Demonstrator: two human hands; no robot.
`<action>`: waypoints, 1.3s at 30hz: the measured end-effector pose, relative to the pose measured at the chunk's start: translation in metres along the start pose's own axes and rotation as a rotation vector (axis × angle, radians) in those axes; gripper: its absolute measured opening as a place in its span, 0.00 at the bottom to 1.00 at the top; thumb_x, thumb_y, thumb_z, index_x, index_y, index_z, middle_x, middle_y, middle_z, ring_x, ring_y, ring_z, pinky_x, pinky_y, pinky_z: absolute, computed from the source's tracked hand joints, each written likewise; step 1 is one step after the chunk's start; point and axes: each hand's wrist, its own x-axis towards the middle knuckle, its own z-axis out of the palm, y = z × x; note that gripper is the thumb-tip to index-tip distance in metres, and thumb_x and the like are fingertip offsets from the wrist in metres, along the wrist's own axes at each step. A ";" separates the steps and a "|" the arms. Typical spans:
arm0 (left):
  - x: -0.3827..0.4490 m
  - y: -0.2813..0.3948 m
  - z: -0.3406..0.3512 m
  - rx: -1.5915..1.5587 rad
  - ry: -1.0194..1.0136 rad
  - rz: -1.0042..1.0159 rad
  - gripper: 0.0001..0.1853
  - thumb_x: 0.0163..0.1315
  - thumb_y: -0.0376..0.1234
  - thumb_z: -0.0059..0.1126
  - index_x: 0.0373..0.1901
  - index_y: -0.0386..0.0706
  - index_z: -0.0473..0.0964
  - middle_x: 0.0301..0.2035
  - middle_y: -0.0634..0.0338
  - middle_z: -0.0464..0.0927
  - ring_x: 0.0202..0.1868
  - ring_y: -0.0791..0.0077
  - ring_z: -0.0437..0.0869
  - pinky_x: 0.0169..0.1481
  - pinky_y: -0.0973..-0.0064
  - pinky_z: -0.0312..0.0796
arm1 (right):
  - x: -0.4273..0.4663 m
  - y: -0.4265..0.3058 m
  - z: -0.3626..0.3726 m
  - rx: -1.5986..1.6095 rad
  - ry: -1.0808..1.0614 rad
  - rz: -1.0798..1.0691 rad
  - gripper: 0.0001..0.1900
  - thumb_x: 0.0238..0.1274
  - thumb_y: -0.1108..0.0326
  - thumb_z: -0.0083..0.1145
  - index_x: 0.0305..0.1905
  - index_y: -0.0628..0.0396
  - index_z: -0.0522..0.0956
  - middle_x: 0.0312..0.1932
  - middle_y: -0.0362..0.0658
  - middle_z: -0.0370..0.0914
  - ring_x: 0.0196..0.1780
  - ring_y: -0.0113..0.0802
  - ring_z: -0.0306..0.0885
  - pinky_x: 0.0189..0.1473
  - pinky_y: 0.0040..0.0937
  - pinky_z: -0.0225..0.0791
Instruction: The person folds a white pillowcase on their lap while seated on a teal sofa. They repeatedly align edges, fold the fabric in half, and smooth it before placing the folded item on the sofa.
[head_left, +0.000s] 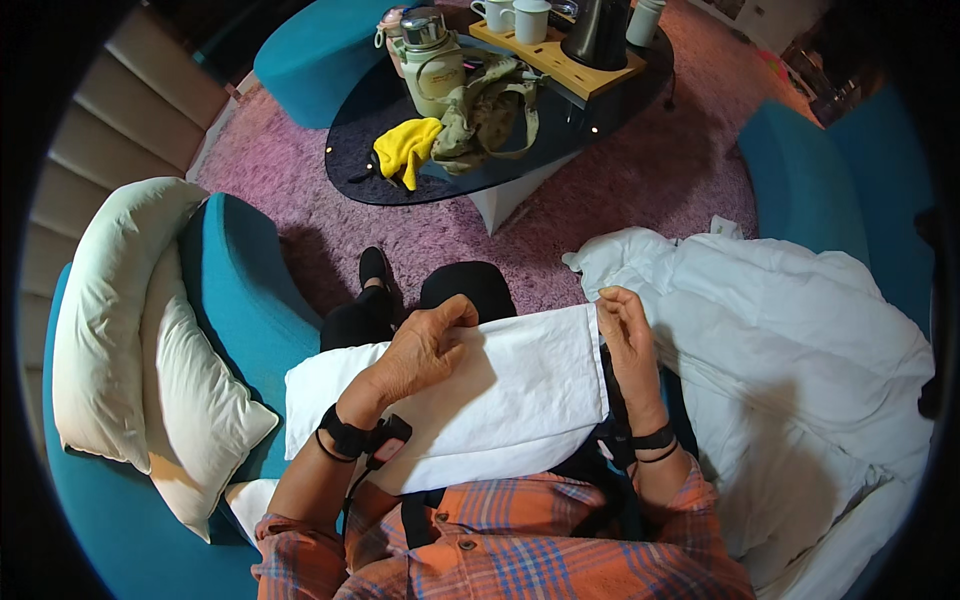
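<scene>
Across my lap lies a folded white cloth (532, 375), perhaps a pillowcase, with a stitched hem down its right end. My left hand (424, 349) is over its far edge near the middle, the fingers curled and gripping the fabric. At the far right corner, my right hand (630, 337) pinches the cloth between thumb and fingers. Part of each grip is hidden. Close to the right hand, a bulky white duvet (780, 315) is heaped on the right. Two cream pillows (112, 322) lean on the teal seat to my left.
Ahead stands an oval dark glass table (352, 165) with a yellow cloth (406, 146), a camouflage-patterned bag (487, 120), a pale green flask (433, 75) and a wooden tray (559, 56) holding white mugs and a dark kettle. A teal stool (315, 67) and pink carpet (262, 157) surround it.
</scene>
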 end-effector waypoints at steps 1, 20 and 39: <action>-0.001 -0.001 -0.001 -0.002 -0.001 -0.010 0.16 0.59 0.20 0.54 0.49 0.37 0.73 0.35 0.53 0.79 0.38 0.69 0.82 0.48 0.73 0.76 | -0.001 0.003 -0.002 0.046 -0.026 0.053 0.13 0.83 0.65 0.58 0.63 0.58 0.77 0.46 0.35 0.76 0.47 0.20 0.70 0.53 0.21 0.66; -0.096 -0.072 -0.081 0.271 0.180 -0.269 0.35 0.54 0.55 0.83 0.47 0.33 0.84 0.26 0.52 0.84 0.29 0.59 0.87 0.39 0.63 0.78 | -0.001 0.016 -0.011 -0.185 0.014 0.070 0.13 0.82 0.66 0.54 0.36 0.56 0.70 0.32 0.30 0.62 0.37 0.19 0.57 0.37 0.24 0.58; -0.227 -0.172 -0.039 -1.104 0.769 -0.380 0.16 0.78 0.41 0.64 0.57 0.40 0.81 0.47 0.66 0.86 0.47 0.80 0.86 0.53 0.80 0.78 | -0.066 0.050 -0.019 0.219 0.007 0.564 0.28 0.81 0.56 0.61 0.73 0.63 0.74 0.68 0.48 0.79 0.67 0.37 0.78 0.69 0.35 0.70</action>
